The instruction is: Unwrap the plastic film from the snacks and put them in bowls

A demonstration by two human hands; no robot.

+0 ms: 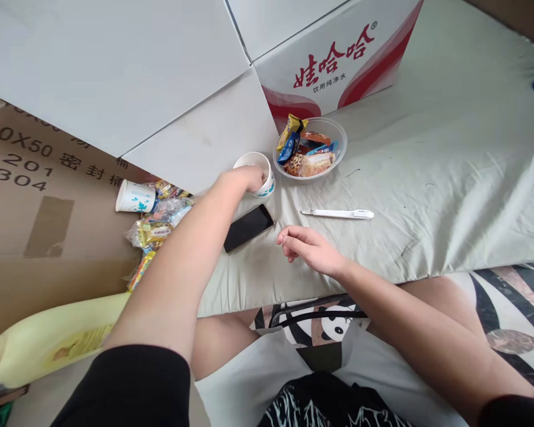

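Observation:
My left hand (250,177) reaches over the near rim of a white paper cup (267,188) with blue leaf prints. Its fingertips dip inside and are hidden, so I cannot tell what they grip. My right hand (305,246) hovers above the cloth, fingers loosely curled in toward the thumb, with nothing visible in them. Just left of it lies a black phone (250,228), screen up. Beyond the right hand is a slim white pen-shaped knife (338,214). A clear plastic bowl (342,151) of wrapped snacks (309,155) stands right of the cup.
Large white cartons (204,127) and a red-printed water carton (333,65) stand behind. At left, another paper cup (134,197) lies tipped on its side by several wrapped snacks (155,231). A yellow bottle (71,335) lies near a brown carton (9,225). Pale cloth (449,196) covers the surface.

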